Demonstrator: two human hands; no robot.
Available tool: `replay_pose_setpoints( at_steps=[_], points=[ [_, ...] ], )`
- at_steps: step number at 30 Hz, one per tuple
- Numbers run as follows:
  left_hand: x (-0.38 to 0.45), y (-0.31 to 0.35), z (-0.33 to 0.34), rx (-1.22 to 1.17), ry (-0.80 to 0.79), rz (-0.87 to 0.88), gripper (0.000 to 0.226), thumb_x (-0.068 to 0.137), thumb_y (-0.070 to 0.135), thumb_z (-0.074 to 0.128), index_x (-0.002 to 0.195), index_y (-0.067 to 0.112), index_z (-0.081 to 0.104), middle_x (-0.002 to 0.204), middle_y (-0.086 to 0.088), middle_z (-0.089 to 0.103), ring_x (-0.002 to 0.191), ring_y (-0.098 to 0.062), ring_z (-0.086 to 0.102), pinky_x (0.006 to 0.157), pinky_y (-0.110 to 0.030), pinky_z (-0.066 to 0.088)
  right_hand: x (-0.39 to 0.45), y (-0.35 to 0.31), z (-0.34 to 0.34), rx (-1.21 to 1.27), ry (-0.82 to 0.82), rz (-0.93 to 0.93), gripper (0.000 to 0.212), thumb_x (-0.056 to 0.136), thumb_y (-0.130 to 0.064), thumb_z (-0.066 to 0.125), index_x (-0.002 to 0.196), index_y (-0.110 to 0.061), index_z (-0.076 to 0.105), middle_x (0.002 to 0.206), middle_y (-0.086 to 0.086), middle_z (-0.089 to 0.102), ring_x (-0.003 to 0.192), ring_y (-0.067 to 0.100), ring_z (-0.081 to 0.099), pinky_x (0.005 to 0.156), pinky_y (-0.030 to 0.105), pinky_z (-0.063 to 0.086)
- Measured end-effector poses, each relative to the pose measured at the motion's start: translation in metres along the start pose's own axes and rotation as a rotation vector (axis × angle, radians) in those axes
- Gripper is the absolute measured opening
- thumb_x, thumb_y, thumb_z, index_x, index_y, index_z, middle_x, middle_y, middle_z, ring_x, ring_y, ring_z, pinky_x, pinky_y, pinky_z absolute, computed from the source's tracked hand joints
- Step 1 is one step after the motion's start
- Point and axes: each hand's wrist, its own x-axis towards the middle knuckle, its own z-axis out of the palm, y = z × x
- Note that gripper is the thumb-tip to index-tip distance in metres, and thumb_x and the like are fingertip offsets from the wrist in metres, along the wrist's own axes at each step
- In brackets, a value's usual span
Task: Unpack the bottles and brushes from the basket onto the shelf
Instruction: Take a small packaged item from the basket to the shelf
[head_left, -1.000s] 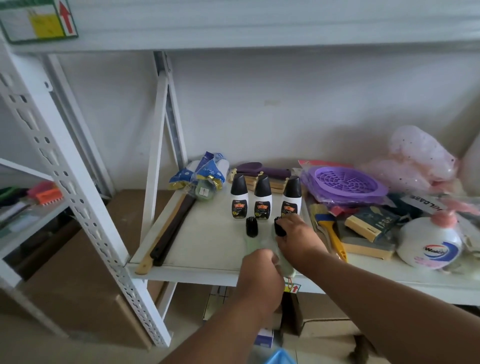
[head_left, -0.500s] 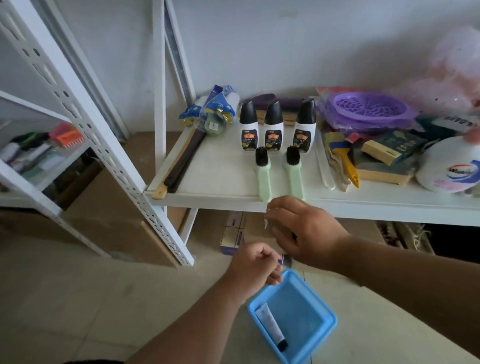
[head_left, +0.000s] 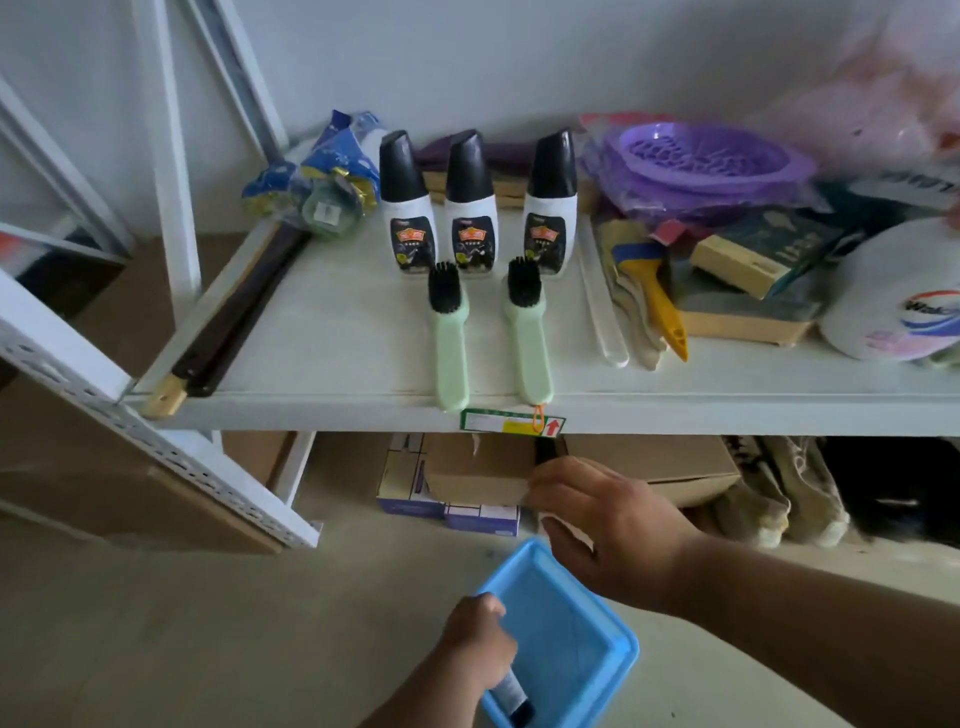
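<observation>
Three white bottles (head_left: 470, 208) with slanted black caps are standing in a row at the back of the white shelf (head_left: 332, 338), and two pale green brushes (head_left: 488, 338) with black bristles are lying just in front of them, handles pointing toward 6 o'clock and overhanging the shelf edge. The blue basket (head_left: 587, 634) is sitting on the floor at 6 o'clock. In it, the left hand (head_left: 475, 636) is closing its grip around a white tube (head_left: 511, 693) with a dark cap. The right hand (head_left: 602, 525) is hovering above the basket's far rim with its grip released, fingers loosely spread and holding nothing.

At 9 o'clock from the bottles, a dark long-handled tool (head_left: 234, 322) is lying along the shelf beside blue-wrapped packets (head_left: 322, 176). At 3 o'clock, a purple strainer (head_left: 711, 156), a yellow-handled paintbrush (head_left: 652, 286), a boxed block (head_left: 748, 254) and a white round bottle (head_left: 904, 296) are crowding the shelf. Cardboard boxes (head_left: 644, 462) are sitting beneath it.

Compared with half a second ago, the left hand is now lower, inside the basket and on the tube, while the bottles and brushes are lying unchanged.
</observation>
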Motion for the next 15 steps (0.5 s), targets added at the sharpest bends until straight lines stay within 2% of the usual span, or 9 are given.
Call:
replay_pose_setpoints(
  at_steps=[2, 4, 7, 9, 10, 11, 13, 15],
  points=[
    [0.007, 0.006, 0.009, 0.067, -0.069, 0.031, 0.054, 0.095, 0.015, 0.062, 0.147, 0.024, 0.064, 0.15, -0.008, 0.064, 0.13, -0.026, 0.071, 0.107, -0.034, 0.058, -0.006, 0.01, 0.013, 0.001, -0.017, -0.005, 0.026, 0.095, -0.018, 0.061, 0.12, -0.023, 0.067, 0.121, -0.002, 0.065, 0.104, 0.018, 0.068, 0.08, 0.031, 0.06],
    [0.012, 0.007, 0.019, 0.171, -0.148, 0.058, 0.061, 0.096, 0.016, 0.061, 0.156, 0.029, 0.057, 0.162, -0.007, 0.05, 0.14, -0.028, 0.063, 0.115, -0.036, 0.053, -0.012, 0.019, 0.028, 0.007, -0.035, 0.005, 0.027, 0.094, -0.018, 0.063, 0.119, -0.024, 0.067, 0.12, -0.002, 0.066, 0.102, 0.017, 0.068, 0.08, 0.028, 0.059],
    [0.016, 0.0, 0.036, 0.366, -0.285, 0.071, 0.073, 0.1, 0.021, 0.058, 0.168, 0.04, 0.039, 0.181, -0.011, 0.014, 0.159, -0.032, 0.041, 0.128, -0.038, 0.04, -0.019, 0.035, 0.051, 0.004, -0.054, 0.044, 0.032, 0.09, -0.017, 0.065, 0.122, -0.024, 0.067, 0.123, -0.003, 0.066, 0.105, 0.018, 0.068, 0.078, 0.03, 0.061],
    [0.021, -0.005, 0.046, 0.494, -0.327, 0.097, 0.075, 0.101, 0.021, 0.056, 0.169, 0.043, 0.034, 0.184, -0.013, -0.011, 0.165, -0.038, 0.03, 0.132, -0.039, 0.033, -0.023, 0.047, 0.062, -0.018, -0.077, 0.063, 0.034, 0.091, -0.02, 0.06, 0.124, -0.026, 0.066, 0.124, -0.005, 0.065, 0.103, 0.018, 0.068, 0.077, 0.029, 0.061],
    [0.022, -0.007, 0.05, 0.556, -0.329, 0.114, 0.074, 0.101, 0.02, 0.054, 0.169, 0.042, 0.035, 0.184, -0.014, -0.016, 0.164, -0.041, 0.031, 0.131, -0.041, 0.034, -0.025, 0.054, 0.067, -0.026, -0.094, 0.076, 0.036, 0.091, -0.021, 0.059, 0.126, -0.026, 0.067, 0.124, -0.005, 0.066, 0.102, 0.019, 0.068, 0.076, 0.029, 0.061],
    [0.024, -0.008, 0.054, 0.617, -0.322, 0.133, 0.071, 0.102, 0.019, 0.054, 0.169, 0.037, 0.038, 0.184, -0.016, -0.015, 0.163, -0.044, 0.034, 0.13, -0.044, 0.037, -0.026, 0.06, 0.072, -0.03, -0.108, 0.098, 0.038, 0.09, -0.02, 0.061, 0.127, -0.026, 0.068, 0.125, -0.004, 0.067, 0.101, 0.02, 0.069, 0.075, 0.031, 0.062],
    [0.027, -0.009, 0.059, 0.729, -0.298, 0.166, 0.063, 0.102, 0.02, 0.054, 0.165, 0.02, 0.045, 0.184, -0.021, -0.003, 0.159, -0.045, 0.04, 0.124, -0.047, 0.043, -0.031, 0.07, 0.083, -0.037, -0.138, 0.183, 0.044, 0.085, -0.015, 0.073, 0.128, -0.026, 0.069, 0.124, -0.002, 0.07, 0.098, 0.023, 0.073, 0.068, 0.031, 0.063],
    [0.029, -0.012, 0.06, 0.764, -0.267, 0.188, 0.06, 0.102, 0.022, 0.057, 0.16, 0.009, 0.05, 0.182, -0.024, 0.006, 0.152, -0.042, 0.049, 0.12, -0.047, 0.047, -0.037, 0.075, 0.1, -0.078, -0.172, 0.259, 0.051, 0.077, -0.013, 0.084, 0.125, -0.025, 0.072, 0.121, 0.001, 0.074, 0.091, 0.025, 0.077, 0.062, 0.023, 0.056]
  ],
)
